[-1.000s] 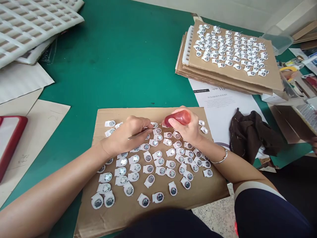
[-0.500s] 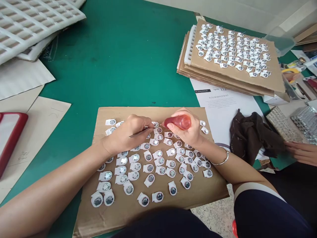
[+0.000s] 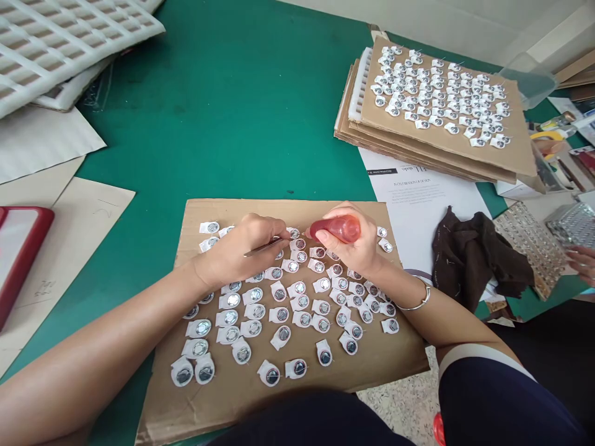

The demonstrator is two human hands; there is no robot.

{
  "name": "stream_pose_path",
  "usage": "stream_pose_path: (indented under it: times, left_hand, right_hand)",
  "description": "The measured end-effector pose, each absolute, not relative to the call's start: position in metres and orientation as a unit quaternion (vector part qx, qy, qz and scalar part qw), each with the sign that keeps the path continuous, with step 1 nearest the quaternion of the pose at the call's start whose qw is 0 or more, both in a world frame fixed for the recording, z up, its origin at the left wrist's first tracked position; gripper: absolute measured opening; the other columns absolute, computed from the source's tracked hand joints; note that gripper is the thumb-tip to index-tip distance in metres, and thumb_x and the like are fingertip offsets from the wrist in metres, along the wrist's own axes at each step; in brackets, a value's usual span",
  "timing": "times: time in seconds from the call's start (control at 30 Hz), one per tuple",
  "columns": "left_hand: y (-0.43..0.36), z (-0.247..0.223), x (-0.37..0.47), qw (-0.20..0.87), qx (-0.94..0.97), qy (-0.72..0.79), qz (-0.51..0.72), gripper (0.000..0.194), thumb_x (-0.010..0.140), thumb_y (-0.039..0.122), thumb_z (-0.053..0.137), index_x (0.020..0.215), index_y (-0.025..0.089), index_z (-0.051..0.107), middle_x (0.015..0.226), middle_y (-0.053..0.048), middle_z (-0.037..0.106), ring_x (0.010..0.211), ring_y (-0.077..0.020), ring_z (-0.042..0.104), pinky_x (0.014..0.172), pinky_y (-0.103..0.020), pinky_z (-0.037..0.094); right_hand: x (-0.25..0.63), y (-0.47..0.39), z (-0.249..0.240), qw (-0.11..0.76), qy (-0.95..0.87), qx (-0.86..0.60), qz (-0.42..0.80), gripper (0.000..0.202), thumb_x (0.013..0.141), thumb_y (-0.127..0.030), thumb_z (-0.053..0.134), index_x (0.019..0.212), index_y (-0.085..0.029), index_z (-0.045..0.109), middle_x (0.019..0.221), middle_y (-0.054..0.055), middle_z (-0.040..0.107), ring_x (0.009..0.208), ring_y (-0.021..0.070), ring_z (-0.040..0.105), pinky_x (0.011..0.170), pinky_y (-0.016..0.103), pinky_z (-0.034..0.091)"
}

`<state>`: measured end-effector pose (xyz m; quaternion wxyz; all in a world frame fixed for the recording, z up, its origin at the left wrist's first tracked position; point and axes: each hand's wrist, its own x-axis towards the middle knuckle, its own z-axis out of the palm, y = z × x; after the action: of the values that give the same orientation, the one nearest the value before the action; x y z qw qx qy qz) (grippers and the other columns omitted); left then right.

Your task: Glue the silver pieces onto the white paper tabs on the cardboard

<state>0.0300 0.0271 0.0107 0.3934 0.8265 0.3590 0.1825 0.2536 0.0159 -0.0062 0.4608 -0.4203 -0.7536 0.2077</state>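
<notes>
A cardboard sheet (image 3: 297, 396) bears several rows of small round silvery pieces on white tabs (image 3: 279, 314). Over its upper middle, my left hand (image 3: 244, 248) is closed on thin metal tweezers (image 3: 263, 248), whose tip points right, toward a piece near the far edge. My right hand (image 3: 356, 248) wraps round a soft red squeeze bottle (image 3: 341, 229). The bottle's narrow end faces left, close to the same piece and a short way from my left fingertips. Whether either tip touches the piece is too small to tell.
At the back right, stacked cardboard (image 3: 515, 148) carries similar pieces. A dark cloth (image 3: 474, 254) lies right of my forearm, near another person's hand (image 3: 581, 263). White grid trays (image 3: 60, 43) and a red-edged object (image 3: 44, 235) are at the left.
The other person's hand has moved right, away from the dark cloth, uncovering more of the patterned sheet. My hands keep nearly the same pose; the view has shifted slightly.
</notes>
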Motion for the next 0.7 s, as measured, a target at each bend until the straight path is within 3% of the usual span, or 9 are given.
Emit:
stream_pose_path:
  times: [0.7]
  left_hand:
    - [0.0282, 0.0095, 0.0299, 0.405, 0.814, 0.373, 0.187, 0.015, 0.084, 0.015, 0.05, 0.086, 0.014, 0.065, 0.07, -0.003, 0.064, 0.058, -0.0105, 0.054, 0.053, -0.025, 0.036]
  right_hand:
    - [0.2543, 0.0168, -0.0094, 0.467, -0.738, -0.431, 0.226, 0.017, 0.073, -0.028, 0.07, 0.084, -0.023, 0.057, 0.079, 0.0, 0.06, 0.072, 0.0143, 0.058, 0.065, 0.033, 0.05]
